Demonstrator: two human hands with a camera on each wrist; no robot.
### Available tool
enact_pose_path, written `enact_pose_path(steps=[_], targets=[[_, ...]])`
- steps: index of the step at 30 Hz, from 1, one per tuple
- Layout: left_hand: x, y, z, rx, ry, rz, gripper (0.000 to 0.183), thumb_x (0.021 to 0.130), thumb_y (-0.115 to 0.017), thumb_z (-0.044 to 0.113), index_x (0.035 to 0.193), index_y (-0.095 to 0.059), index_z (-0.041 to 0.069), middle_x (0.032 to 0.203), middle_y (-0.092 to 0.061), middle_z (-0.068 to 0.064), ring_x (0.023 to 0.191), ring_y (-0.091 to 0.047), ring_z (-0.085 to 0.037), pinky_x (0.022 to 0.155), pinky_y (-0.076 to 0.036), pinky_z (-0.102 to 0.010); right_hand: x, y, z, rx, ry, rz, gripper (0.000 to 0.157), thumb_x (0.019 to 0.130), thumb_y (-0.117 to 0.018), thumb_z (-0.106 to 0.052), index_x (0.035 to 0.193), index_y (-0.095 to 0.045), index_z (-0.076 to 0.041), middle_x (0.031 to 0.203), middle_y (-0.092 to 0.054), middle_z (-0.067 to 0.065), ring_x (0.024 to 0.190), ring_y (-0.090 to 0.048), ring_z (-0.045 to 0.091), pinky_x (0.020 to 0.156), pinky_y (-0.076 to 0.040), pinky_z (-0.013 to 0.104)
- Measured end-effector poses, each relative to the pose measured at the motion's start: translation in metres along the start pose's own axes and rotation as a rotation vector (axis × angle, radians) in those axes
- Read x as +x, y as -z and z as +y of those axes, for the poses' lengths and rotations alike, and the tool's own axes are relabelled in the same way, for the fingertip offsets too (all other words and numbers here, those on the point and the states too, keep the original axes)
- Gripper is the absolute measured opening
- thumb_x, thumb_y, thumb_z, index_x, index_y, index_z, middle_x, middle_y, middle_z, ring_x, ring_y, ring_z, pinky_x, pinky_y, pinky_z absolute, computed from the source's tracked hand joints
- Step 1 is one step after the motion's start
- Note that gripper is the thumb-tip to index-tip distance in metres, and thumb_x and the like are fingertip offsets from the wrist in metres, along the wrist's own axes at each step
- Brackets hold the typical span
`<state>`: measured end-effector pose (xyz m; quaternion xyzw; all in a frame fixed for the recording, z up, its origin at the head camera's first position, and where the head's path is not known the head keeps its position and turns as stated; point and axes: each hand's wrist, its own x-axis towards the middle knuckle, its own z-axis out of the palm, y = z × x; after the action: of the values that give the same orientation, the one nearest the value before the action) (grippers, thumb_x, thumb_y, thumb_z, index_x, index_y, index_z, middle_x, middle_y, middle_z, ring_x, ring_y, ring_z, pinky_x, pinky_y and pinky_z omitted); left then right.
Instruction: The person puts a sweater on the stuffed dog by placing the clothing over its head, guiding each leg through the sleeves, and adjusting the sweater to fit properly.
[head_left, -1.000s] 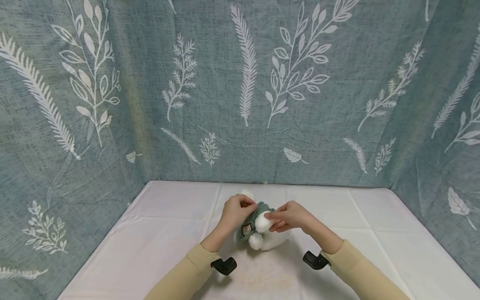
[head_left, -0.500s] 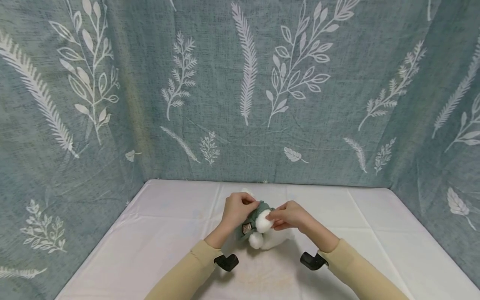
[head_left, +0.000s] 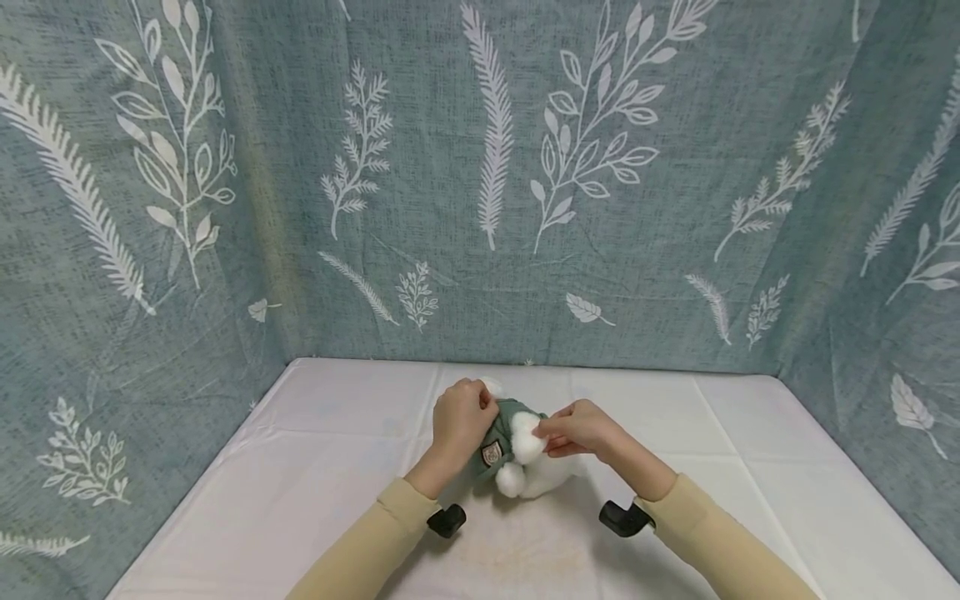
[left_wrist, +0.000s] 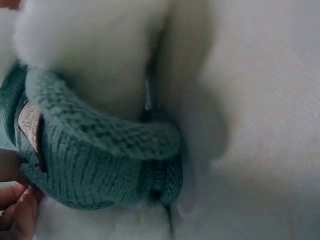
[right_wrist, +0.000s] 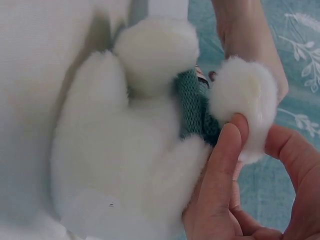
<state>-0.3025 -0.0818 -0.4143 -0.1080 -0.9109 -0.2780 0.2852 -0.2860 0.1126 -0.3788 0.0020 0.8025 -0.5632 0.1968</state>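
A fluffy white plush toy (head_left: 551, 477) lies on the table, partly covered by a green knitted garment (head_left: 501, 429) with a small pale patch (head_left: 492, 454). My left hand (head_left: 459, 421) pinches the garment's edge on its far left side. In the left wrist view, those fingers (left_wrist: 22, 212) grip the knit (left_wrist: 100, 170) beside white fur. A rounded white plush limb (right_wrist: 245, 102) is held between the thumb and fingers of my right hand (head_left: 581, 429). In the right wrist view, another round tuft (right_wrist: 157, 52) sits beside the garment. The toy's far end is mostly hidden behind my left hand.
A white cloth with creases covers the table (head_left: 337, 475). Blue-green curtains (head_left: 420, 167) printed with white leaves stand behind it and at both sides. A black wrist camera (head_left: 626, 518) hangs below each cuff.
My left hand has drawn slightly left, pulling the garment's edge along. The knit looks flatter and stretched, and more of the white limb shows. My right hand has barely moved.
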Motion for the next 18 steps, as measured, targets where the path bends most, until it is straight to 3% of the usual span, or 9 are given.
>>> enact_pose_path(steps=[3,11,18], targets=[[-0.002,0.0,0.0,-0.029,0.022,-0.021,0.017,0.08,-0.068,0.009,0.065,-0.064,0.014,0.062,-0.056,0.002,0.049,-0.047,-0.007,0.046,-0.038,-0.021,0.001,0.001,-0.001,0.019,-0.016,-0.007,0.026,0.081,-0.068,-0.01,0.099,-0.067,0.009,0.064,-0.063,0.003,0.057,-0.063,0.008,0.063,-0.057,0.024],[-0.011,0.009,-0.003,-0.318,0.165,-0.185,0.01,0.084,-0.07,0.018,0.076,-0.067,0.012,0.066,-0.063,0.002,0.056,-0.052,-0.007,0.052,-0.044,-0.023,0.005,0.005,-0.002,0.024,-0.044,-0.017,0.028,0.083,-0.069,-0.012,0.102,-0.066,0.009,0.063,-0.064,0.003,0.057,-0.063,0.008,0.062,-0.056,0.023],[-0.019,0.016,-0.012,-0.388,0.195,-0.279,0.005,0.082,-0.073,0.015,0.079,-0.072,0.011,0.074,-0.067,-0.001,0.064,-0.056,-0.009,0.059,-0.047,-0.025,0.007,0.005,-0.001,0.039,-0.05,-0.032,0.03,0.083,-0.07,-0.013,0.104,-0.065,0.009,0.064,-0.065,0.003,0.056,-0.064,0.008,0.062,-0.056,0.023]])
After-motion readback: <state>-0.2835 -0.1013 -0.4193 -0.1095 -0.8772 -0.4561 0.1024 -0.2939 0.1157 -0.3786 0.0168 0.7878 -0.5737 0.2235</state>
